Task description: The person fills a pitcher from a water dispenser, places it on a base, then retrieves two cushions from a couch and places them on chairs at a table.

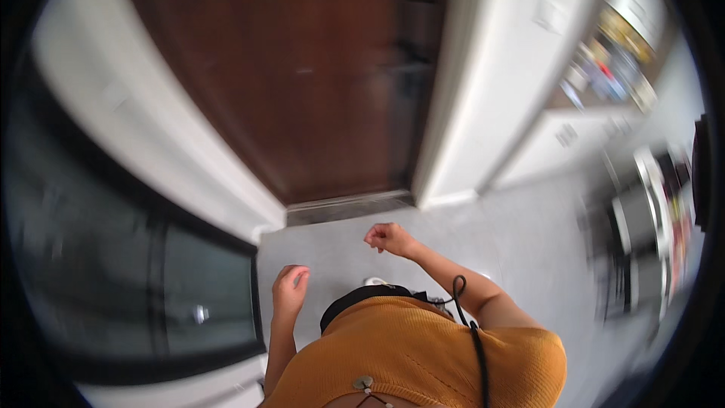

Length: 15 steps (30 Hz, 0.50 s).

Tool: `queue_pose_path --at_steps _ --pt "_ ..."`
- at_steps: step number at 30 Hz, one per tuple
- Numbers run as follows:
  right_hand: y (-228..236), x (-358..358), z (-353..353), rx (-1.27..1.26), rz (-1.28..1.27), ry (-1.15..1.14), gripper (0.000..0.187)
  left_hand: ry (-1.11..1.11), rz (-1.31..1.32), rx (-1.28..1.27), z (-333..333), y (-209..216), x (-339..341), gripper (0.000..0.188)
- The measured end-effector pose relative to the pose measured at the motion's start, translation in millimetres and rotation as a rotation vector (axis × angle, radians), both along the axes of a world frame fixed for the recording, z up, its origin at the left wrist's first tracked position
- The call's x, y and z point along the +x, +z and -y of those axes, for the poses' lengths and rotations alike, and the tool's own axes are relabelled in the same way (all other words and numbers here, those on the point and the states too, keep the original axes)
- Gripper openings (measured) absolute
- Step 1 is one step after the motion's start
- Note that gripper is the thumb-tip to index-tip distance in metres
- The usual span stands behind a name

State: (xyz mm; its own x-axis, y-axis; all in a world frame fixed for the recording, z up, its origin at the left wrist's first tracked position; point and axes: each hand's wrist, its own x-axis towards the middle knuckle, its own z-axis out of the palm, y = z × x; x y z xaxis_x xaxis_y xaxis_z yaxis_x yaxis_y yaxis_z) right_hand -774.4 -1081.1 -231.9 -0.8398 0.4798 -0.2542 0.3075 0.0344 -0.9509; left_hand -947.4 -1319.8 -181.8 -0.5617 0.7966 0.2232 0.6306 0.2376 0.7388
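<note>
My left hand (289,289) hangs in front of me with its fingers loosely curled and nothing in it. My right hand (390,239) is raised a little further forward, fingers bent inward, also holding nothing. Both hover over a grey tiled floor (332,249). Straight ahead stands a dark brown wooden door (302,75), shut, with a metal threshold strip (349,206) at its foot. My orange knitted top (423,355) and a black cable (476,340) fill the lower middle of the view.
A dark glass-fronted panel (136,257) in a white frame lines the left side. White wall (491,68) flanks the door on the right. Further right are white cabinets and open shelves with small items (612,60), and a blurred dark appliance or rack (642,234).
</note>
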Motion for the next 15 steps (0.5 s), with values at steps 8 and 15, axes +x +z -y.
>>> queue_pose_path --at_steps 8,15 --pt "16 188 108 -0.241 -0.042 -0.848 0.021 -0.617 0.016 -0.071 -58 -6 45 0.010" --pt "13 298 196 -0.270 -0.106 -1.188 0.025 -1.011 -0.013 -0.111 -76 6 166 0.010"
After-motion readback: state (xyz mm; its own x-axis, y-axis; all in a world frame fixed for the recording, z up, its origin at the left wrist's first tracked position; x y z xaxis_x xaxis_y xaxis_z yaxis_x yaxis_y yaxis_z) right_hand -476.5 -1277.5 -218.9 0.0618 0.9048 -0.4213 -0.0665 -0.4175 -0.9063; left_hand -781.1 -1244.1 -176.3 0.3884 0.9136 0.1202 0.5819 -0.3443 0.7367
